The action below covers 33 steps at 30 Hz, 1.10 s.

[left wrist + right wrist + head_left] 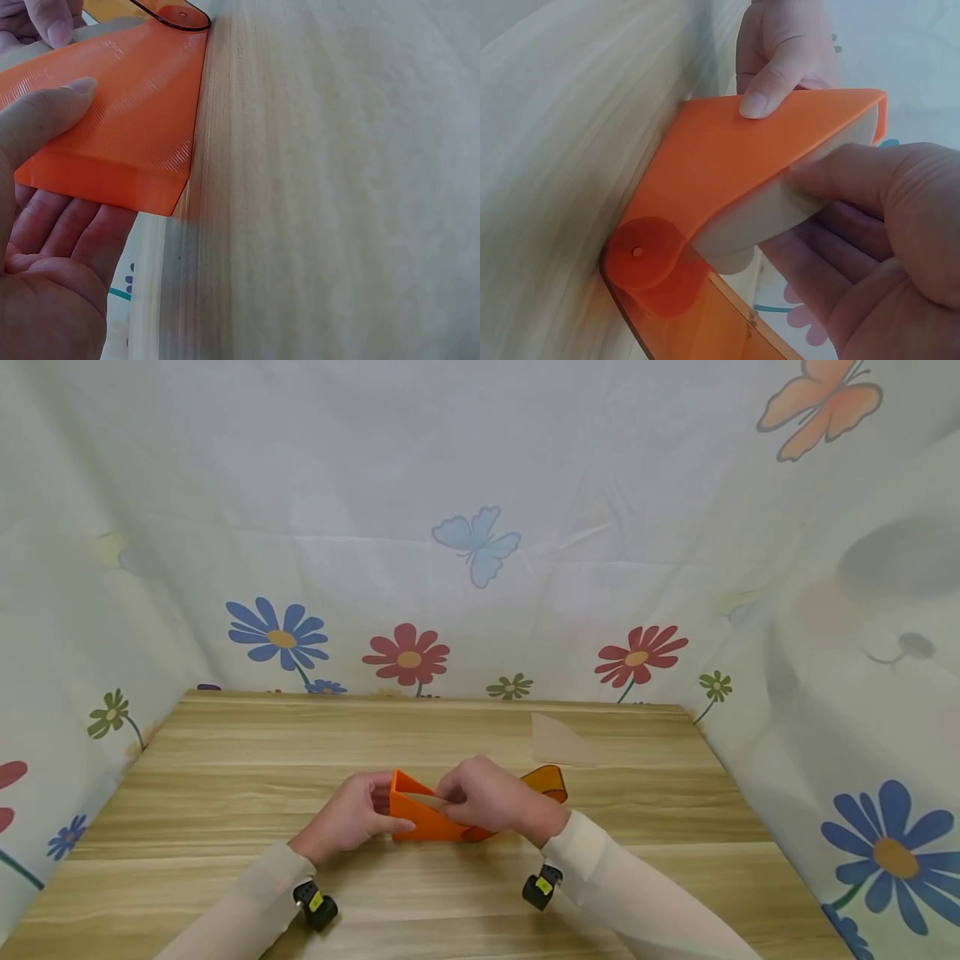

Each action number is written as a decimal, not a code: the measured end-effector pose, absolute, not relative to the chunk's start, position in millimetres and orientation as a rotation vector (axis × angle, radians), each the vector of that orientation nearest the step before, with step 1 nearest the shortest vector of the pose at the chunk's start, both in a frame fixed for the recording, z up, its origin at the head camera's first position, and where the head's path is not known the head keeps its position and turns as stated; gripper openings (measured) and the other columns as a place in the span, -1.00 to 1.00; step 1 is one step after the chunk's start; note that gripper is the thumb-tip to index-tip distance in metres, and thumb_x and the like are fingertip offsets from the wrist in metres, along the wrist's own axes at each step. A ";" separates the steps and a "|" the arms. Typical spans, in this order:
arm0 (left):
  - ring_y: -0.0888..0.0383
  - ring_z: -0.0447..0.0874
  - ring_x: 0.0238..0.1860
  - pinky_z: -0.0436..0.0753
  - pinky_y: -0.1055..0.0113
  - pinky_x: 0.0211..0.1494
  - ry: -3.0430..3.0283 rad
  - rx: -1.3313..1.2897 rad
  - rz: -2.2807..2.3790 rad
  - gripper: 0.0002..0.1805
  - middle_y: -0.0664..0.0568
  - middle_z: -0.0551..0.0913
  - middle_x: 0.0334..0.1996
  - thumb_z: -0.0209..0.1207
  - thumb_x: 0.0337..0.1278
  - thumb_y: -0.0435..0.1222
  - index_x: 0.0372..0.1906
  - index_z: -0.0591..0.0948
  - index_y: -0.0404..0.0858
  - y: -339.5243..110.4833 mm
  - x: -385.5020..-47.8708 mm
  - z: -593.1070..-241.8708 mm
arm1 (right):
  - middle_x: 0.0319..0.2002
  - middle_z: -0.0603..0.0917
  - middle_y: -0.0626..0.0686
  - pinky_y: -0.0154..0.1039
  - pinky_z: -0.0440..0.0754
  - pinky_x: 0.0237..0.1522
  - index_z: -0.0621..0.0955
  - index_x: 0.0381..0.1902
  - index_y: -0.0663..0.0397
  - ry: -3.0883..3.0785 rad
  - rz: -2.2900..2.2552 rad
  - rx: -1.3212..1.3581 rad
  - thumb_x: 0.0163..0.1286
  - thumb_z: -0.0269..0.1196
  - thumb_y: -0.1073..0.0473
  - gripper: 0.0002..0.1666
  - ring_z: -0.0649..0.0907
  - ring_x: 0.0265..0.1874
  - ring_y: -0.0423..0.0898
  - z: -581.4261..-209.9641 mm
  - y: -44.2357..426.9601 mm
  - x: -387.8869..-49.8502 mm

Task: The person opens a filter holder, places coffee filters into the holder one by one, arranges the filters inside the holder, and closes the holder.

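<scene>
An orange plastic case (429, 829) with an open top stands on the table. My left hand (352, 814) grips its left end, the thumb on the near face and the fingers behind. A see-through amber lid (705, 322) is hinged at the case's other end and swung open. Tan paper (761, 214), like a coffee filter, sticks up out of the case. My right hand (900, 232) pinches this paper between thumb and fingers. How many sheets are inside, I cannot tell. Behind my right hand, a similar tan paper filter (558, 742) lies flat on the table.
The wood-grain table (300, 735) meets a white cloth (337, 485) printed with flowers and butterflies at the back and sides. Small black cameras (321, 908) are strapped to both wrists over pale sleeves.
</scene>
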<state>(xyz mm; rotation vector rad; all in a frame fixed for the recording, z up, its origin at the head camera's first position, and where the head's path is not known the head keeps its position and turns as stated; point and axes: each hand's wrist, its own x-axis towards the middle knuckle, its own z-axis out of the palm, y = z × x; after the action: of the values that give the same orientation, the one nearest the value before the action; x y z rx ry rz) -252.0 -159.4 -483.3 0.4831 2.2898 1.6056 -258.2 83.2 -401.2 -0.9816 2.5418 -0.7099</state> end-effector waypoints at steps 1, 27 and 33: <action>0.09 0.78 -0.02 0.74 0.16 0.16 2.288 0.484 1.607 -0.49 0.01 0.78 0.01 0.55 0.00 -0.17 0.11 0.68 -0.12 -159.3 -252.0 -483.3 | -0.53 0.63 -0.21 -0.47 0.59 -0.42 0.77 -0.38 -0.07 2.546 -0.717 -0.992 0.43 0.35 0.19 -0.85 0.52 -0.58 -0.29 -401.5 83.2 -258.0; 0.10 0.78 -0.04 0.75 0.26 0.11 2.279 0.502 1.619 -0.47 0.02 0.79 -0.01 0.55 0.00 -0.17 0.12 0.67 -0.14 -159.2 -252.1 -484.4 | -0.08 0.81 -0.09 -0.19 0.76 0.04 0.79 -0.02 -0.05 2.615 -0.851 -0.774 0.34 0.43 0.10 -0.74 0.75 -0.14 -0.20 -371.0 107.9 -258.8; 0.09 0.78 -0.05 0.76 0.28 0.08 2.260 0.500 1.630 -0.44 0.00 0.79 -0.01 0.56 -0.02 -0.16 0.13 0.66 -0.16 -159.8 -252.4 -485.3 | 0.00 0.79 -0.03 -0.10 0.73 0.12 0.74 0.09 -0.02 2.699 -0.939 -0.714 0.33 0.44 0.01 -0.59 0.76 -0.02 -0.07 -358.8 133.9 -274.8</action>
<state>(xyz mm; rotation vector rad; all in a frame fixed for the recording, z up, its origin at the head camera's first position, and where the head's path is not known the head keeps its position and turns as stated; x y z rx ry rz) -252.4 -159.8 -485.3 0.4998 2.2596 1.6299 -274.8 133.9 -358.8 -0.7137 2.6994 -0.9392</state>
